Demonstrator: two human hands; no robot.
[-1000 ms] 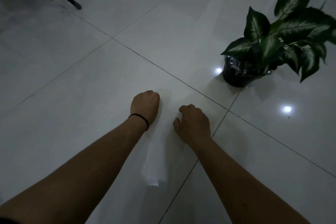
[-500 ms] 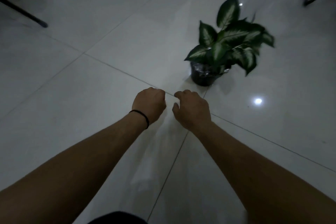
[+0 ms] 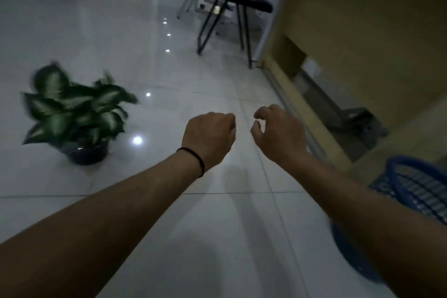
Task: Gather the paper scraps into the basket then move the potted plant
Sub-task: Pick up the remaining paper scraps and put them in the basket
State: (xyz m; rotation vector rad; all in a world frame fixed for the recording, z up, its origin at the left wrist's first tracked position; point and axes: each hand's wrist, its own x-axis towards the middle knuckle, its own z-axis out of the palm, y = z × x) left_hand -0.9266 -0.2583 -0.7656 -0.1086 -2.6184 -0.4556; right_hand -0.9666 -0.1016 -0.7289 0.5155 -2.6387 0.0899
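Both bare forearms reach forward over a glossy white tiled floor [image 3: 169,75] in a dim room. The left hand [image 3: 209,138], with a thin black band [image 3: 196,159] around its wrist, is clenched into a fist; whether anything is inside it cannot be told. The right hand [image 3: 278,133] is just beside it, apart from it, with its fingers curled loosely and the thumb and forefinger parted, holding nothing that shows. No paper scraps can be made out in the blur. The potted plant [image 3: 72,116], with green and white leaves in a dark pot, stands upright on the floor well to the left of the hands. A blue woven basket [image 3: 416,184] sits at the right edge, partly hidden behind the right forearm, near a tan wall [image 3: 362,19]. A black folding chair [image 3: 232,2] stands farther back.
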